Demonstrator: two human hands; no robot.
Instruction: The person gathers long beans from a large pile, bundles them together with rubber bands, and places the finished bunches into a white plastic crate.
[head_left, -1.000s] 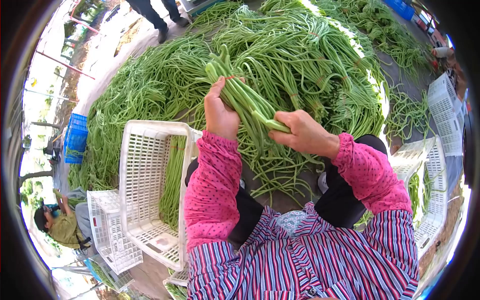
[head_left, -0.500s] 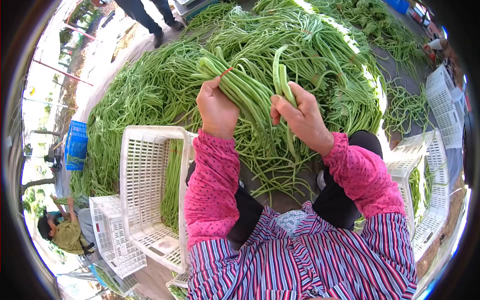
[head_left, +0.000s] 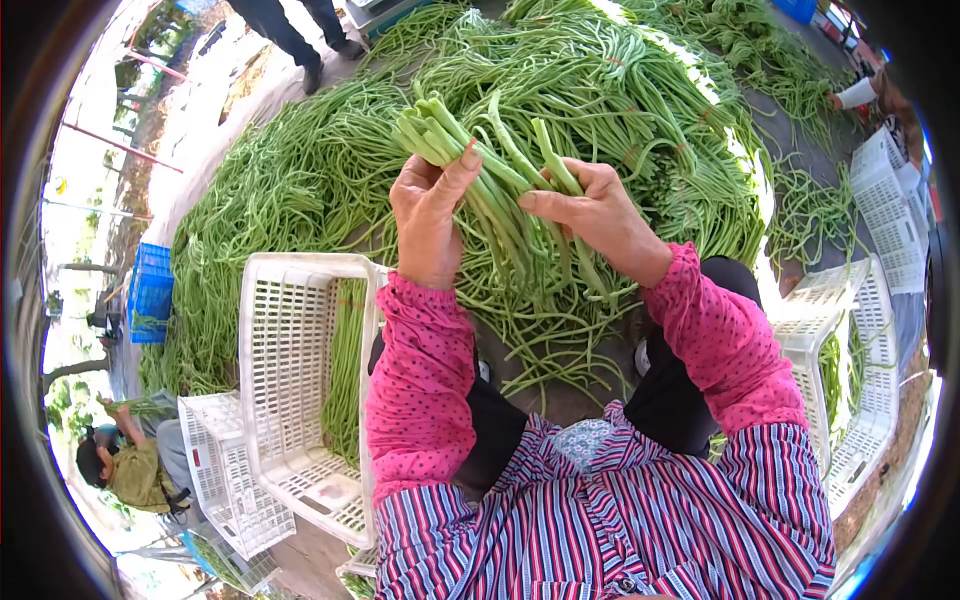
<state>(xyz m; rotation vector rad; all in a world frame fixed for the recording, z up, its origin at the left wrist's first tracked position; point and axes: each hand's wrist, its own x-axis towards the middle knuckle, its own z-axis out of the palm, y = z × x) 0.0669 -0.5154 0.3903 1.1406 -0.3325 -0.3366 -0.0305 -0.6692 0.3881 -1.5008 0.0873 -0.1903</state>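
Observation:
My left hand (head_left: 430, 215) is wrapped around a bundle of long beans (head_left: 436, 132), its thumb pressed on the red band (head_left: 472, 146) near their cut ends. A couple of loose long beans (head_left: 556, 160) are pinched between the thumb and fingers of my right hand (head_left: 598, 212). These beans lie against the bundle's right side, their ends pointing up. Both hands are above a large heap of green long beans (head_left: 330, 150), and the tails of the held beans hang down toward it.
A white plastic crate (head_left: 300, 265) with long beans inside stands at my left, another white crate (head_left: 880, 360) at my right. A blue crate (head_left: 150, 290) is farther left. One person (head_left: 140, 470) sits at lower left; another person's legs (head_left: 290, 35) show at the top.
My right hand has brought the loose beans left against the bundle. My left thumb has shifted up onto the red band. At the far right, another person's arm now reaches toward the beans.

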